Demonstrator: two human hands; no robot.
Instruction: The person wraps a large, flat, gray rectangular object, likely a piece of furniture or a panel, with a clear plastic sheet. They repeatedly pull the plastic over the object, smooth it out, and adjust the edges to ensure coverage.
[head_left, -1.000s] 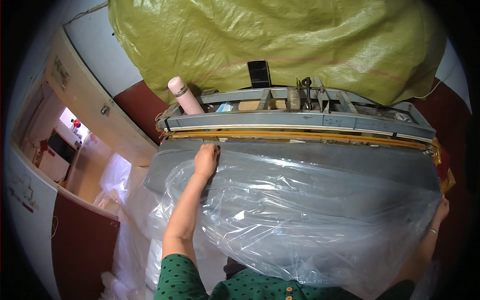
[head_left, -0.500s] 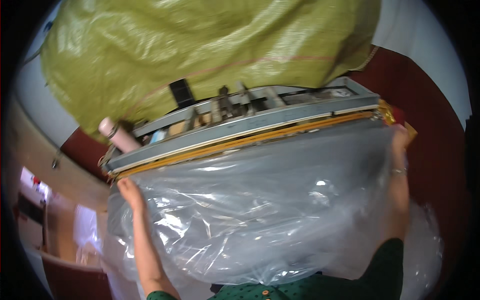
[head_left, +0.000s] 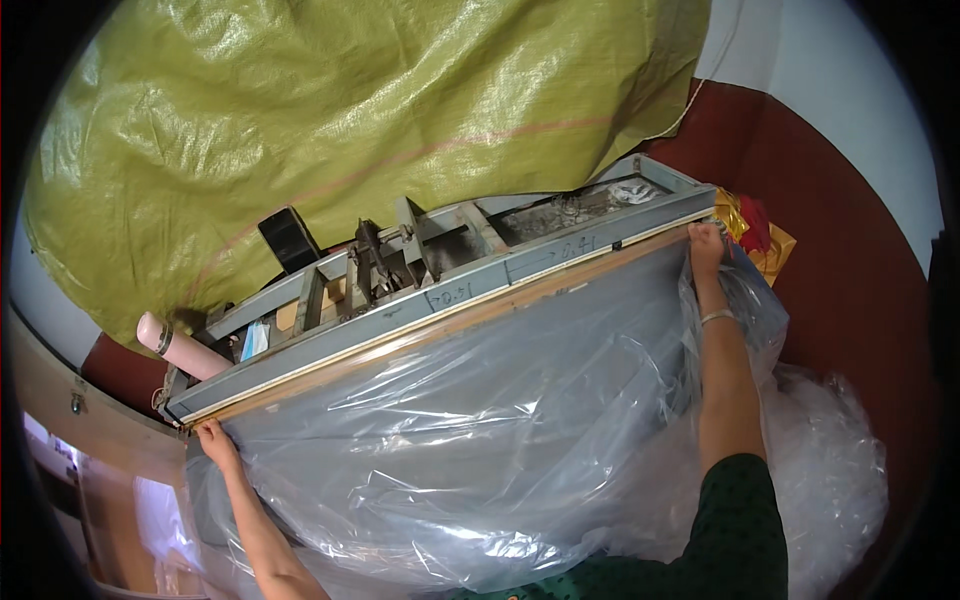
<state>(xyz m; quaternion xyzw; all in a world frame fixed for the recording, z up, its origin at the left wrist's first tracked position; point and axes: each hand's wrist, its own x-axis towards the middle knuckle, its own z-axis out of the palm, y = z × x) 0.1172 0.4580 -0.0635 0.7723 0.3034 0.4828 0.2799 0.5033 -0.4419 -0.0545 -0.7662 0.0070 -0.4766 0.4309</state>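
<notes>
A wide sheet of clear plastic film (head_left: pixel 480 420) spreads in wrinkled folds over a grey surface between my arms. My left hand (head_left: pixel 215 443) is closed on the film's edge at the left end of a long brown strip (head_left: pixel 430 335). At the strip's right end, my right hand (head_left: pixel 706 245) is closed in a fist on the film, whose folds hang around the wrist. Just beyond the strip runs a grey metal frame (head_left: pixel 470 283) with a pale edge and handwritten marks. The fingertips of both hands are partly hidden.
Inside the frame lie metal parts (head_left: pixel 375 260) and a blue-and-white packet (head_left: pixel 255 340). A pink bottle (head_left: pixel 185 350) leans at its left end; a black phone (head_left: pixel 288 240) rests behind. A yellow-green woven sheet (head_left: pixel 380 110) rises beyond. Bunched plastic (head_left: pixel 820 460) lies at right, near gold-and-red wrapping (head_left: pixel 755 235).
Both hands have come up against the strip, the right one reaching its right end. The film's far edge now lies along the strip. The whole view has shifted, with the frame lower left.
</notes>
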